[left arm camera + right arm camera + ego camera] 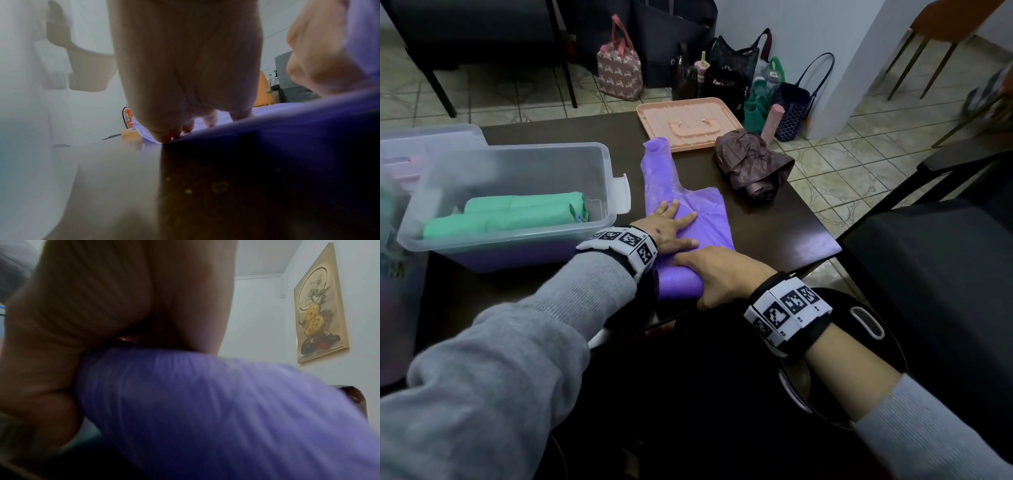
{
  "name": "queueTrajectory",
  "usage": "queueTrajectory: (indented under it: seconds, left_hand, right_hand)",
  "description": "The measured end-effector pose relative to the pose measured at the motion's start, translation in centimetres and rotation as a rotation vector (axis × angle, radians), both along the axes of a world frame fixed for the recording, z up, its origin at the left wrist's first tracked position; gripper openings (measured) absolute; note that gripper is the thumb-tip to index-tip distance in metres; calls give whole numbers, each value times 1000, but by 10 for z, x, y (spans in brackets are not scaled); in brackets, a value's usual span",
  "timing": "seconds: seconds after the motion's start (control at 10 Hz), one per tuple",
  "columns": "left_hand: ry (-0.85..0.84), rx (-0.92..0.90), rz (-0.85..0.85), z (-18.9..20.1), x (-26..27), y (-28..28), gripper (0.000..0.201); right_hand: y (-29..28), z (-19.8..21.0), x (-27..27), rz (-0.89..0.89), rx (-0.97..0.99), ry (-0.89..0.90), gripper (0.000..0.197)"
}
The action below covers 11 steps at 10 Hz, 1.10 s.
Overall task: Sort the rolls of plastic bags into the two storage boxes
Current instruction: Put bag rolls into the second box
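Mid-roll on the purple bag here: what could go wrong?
1. The roll sits at the table's near edge; it may slip off.
2. The left hand only presses flat on the purple bag, so the loose far end could skew and roll crooked.
3. The brown roll lies partly unwound near the right edge and may slide off.

Bare table [524, 294] nr front edge; clear box [599, 178] blocks left, brown roll [753, 168] right.
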<state>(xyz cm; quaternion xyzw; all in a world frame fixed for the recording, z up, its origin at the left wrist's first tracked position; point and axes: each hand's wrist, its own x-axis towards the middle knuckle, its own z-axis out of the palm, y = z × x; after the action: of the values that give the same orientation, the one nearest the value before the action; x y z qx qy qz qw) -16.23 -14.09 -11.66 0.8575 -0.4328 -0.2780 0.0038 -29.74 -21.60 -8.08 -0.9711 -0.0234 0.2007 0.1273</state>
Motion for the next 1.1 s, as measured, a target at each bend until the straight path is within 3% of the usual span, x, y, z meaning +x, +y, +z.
queueTrajectory:
  seconds: [0.4, 0.5, 0.7, 0.9, 1.0, 1.1]
  left_hand:
    - [-20, 3, 1, -2, -1, 0, 70]
    - [-12, 7, -3, -1, -1, -1, 72]
    - [9, -9, 1, 3, 0, 4, 72]
    - [-18, -44, 10, -2, -2, 10, 69]
    - [31, -95, 61, 1, -4, 14, 73]
    - [-12, -200, 100, 12, -10, 16, 71]
  right_hand:
    - [5, -15, -5, 48, 11, -35, 53]
    - [4, -17, -5, -10, 106, -52, 61]
    - [1, -23, -8, -109, 214, -117, 50]
    - [-7, -22, -14, -92, 187, -199, 69]
    - [-10, -24, -18, -222, 326, -227, 67]
    - [-15, -23, -17, -264, 367, -224, 52]
